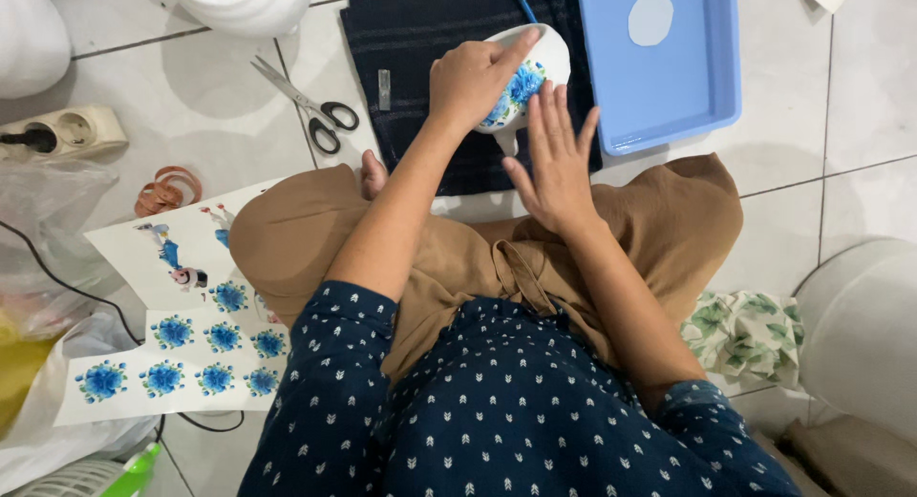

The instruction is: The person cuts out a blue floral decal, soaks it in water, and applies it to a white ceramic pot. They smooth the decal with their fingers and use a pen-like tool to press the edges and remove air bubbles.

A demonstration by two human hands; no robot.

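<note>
Mug point(528, 82), white ceramic with a blue flower design on its side, is held tilted above a dark navy cloth point(420, 67) spread on the white tiled floor point(191, 105). The left hand point(470, 80) is wrapped over the mug's upper side, with the fingers curled closed around the body. The right hand point(557, 165) is laid flat against the flower design, fingers extended and slightly spread, with nothing gripped.

Nearest to the person, sheets of blue flower decals point(181, 354) are laid on the floor at the left knee, with a sheet of small figure decals just beyond them. A black cable point(67, 287) is run under the sheets. A patterned green-and-white cloth point(745, 335) is placed beside the right knee.

Farther out on the left, a coil of copper-coloured tape point(167, 190) and a cream power strip point(62, 131) with one plug inserted are found. Scissors point(310, 105) with black handles are laid closed just left of the navy cloth.

A light blue rectangular tray point(707, 86) is positioned touching the cloth's right edge; one pale round cut-out point(650, 20) is contained in it. A blue-handled tool point(522, 0) is seen past the mug. A white rounded vessel point(244, 2) is set at the far edge.
</note>
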